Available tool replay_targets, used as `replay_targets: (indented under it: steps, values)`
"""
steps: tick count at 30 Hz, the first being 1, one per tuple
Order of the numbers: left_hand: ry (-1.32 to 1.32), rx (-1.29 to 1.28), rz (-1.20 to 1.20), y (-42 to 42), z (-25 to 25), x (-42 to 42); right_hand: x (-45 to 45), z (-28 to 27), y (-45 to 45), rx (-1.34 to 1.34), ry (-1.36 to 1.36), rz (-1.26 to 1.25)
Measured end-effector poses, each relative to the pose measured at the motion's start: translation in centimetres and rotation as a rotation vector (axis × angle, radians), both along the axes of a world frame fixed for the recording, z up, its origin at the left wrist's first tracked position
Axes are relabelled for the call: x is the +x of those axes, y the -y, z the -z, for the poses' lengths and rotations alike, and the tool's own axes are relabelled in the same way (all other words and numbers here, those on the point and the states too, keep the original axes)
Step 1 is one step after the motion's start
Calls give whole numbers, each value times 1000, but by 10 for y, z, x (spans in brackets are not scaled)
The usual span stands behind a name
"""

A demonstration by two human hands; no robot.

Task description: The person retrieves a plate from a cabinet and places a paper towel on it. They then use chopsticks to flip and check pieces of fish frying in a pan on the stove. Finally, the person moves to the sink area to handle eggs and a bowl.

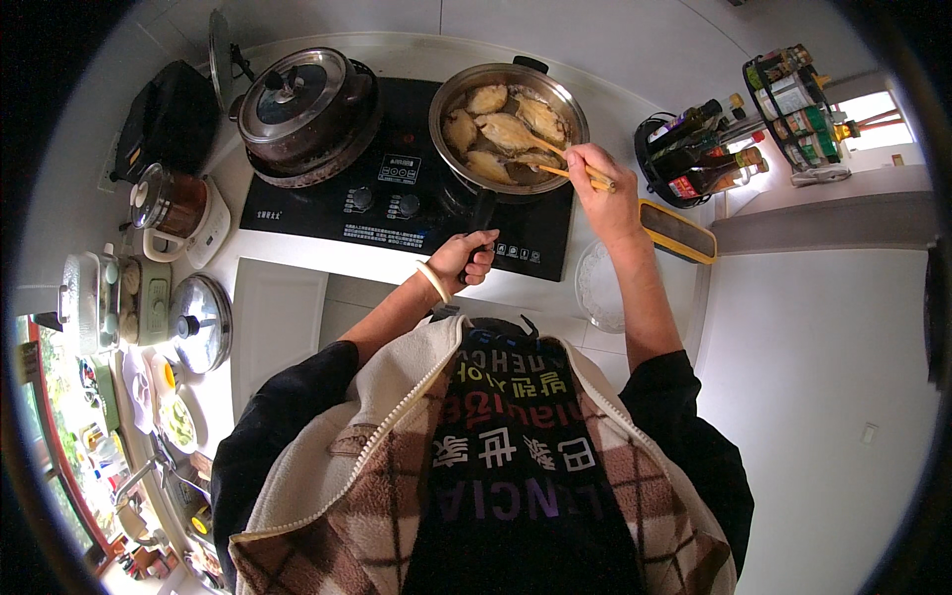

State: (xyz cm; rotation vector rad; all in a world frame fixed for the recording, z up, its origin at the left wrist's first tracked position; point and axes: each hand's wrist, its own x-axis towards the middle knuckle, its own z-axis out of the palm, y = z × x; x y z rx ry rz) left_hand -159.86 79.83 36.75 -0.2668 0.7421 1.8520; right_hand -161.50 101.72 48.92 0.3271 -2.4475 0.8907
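Observation:
My left hand point(462, 262) is wrapped around the black handle point(483, 212) of a steel frying pan point(437, 111). The pan sits on the right side of a black glass cooktop point(312, 216). In it, several browned whole fish point(506, 131) lie in bubbling oil. A pair of wooden chopsticks point(601, 178) is held in my right hand point(599, 190) over the pan's right rim. One chopstick reaches the tail of the middle fish; the other points at a fish by the near right side, partly covered by the sticks.
A lidded dark pot point(297, 104) occupies the cooktop's left side. Right of the pan stand a rack of sauce bottles point(692, 156), a yellow-rimmed container point(678, 230) and a glass plate point(597, 286). A glass kettle point(175, 204) and a steel lid point(201, 323) are on the left counter.

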Motion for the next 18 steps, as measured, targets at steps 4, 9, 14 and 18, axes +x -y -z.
replay_targets:
  steps: [4, 9, 14, 18]
  values:
    - [-3, 7, -1, 1, 0, 0, -5, -3, -2, 7, 5, 13]
    - [5, 28, 4, 0, 5, -1, -6, -4, -3, 29, -3, 7]
    - [23, 44, -7, 1, 6, 0, -2, -4, -1, -13, 45, -15]
    - [12, 23, -7, 1, 2, 0, 9, -15, -5, -62, 71, 47]
